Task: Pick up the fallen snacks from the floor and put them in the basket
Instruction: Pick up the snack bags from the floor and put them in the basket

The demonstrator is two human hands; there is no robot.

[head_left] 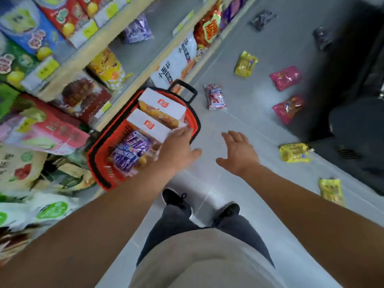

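Observation:
A red basket [97,154] stands on the floor by the shelves, holding two white boxes [166,110] and a purple packet [129,151]. My left hand [178,148] hovers over the basket's right rim, fingers straight, holding nothing. To its right, my right hand [239,152] hangs open above the bare floor. Fallen snacks lie ahead: a red-and-white packet [215,96], two pink packets [285,77] [287,109], yellow packets [246,64] [294,152] [331,191] and two dark packets [261,18] [322,37].
Stocked shelves [68,65] run along the left side. A dark cabinet [342,80] lines the right side of the aisle. My feet [174,197] stand on the grey tiled floor [228,121] just behind the basket.

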